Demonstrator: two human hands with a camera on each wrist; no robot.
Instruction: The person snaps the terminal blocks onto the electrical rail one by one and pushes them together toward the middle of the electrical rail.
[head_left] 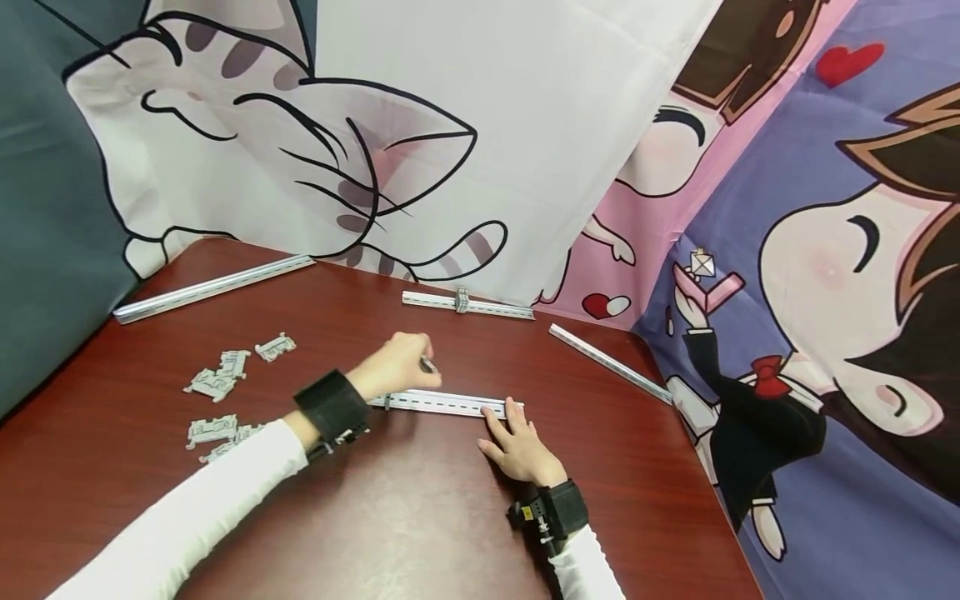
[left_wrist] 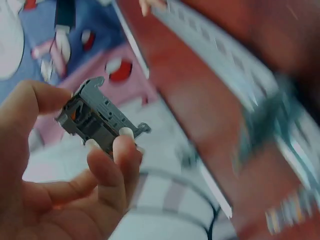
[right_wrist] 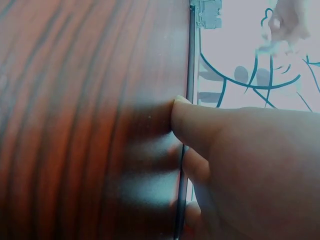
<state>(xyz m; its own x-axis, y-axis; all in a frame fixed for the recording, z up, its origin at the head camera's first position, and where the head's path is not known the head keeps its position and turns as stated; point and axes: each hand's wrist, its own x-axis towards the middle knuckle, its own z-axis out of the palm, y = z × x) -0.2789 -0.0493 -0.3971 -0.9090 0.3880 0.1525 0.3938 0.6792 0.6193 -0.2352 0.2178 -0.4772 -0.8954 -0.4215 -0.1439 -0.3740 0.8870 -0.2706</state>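
Pinched between the thumb and fingertips of my left hand (head_left: pixel 396 367) is a grey DIN rail terminal block (left_wrist: pixel 102 117), held in the air above the left part of a slotted metal DIN rail (head_left: pixel 442 404). My right hand (head_left: pixel 522 452) rests at the rail's right end, fingers spread and touching it. Another terminal block (right_wrist: pixel 208 14) sits on this same rail near its left end, mostly hidden by the left hand in the head view and blurred in the left wrist view.
Several loose terminal blocks (head_left: pixel 212 383) lie on the left of the brown table (head_left: pixel 420 517). Behind, a short rail (head_left: pixel 427 299) carries a clipped-on block cluster (head_left: pixel 462 300). Bare rails lie at back left (head_left: pixel 217 286) and right (head_left: pixel 611 362). Printed cloth (head_left: pixel 525 125) hangs behind.
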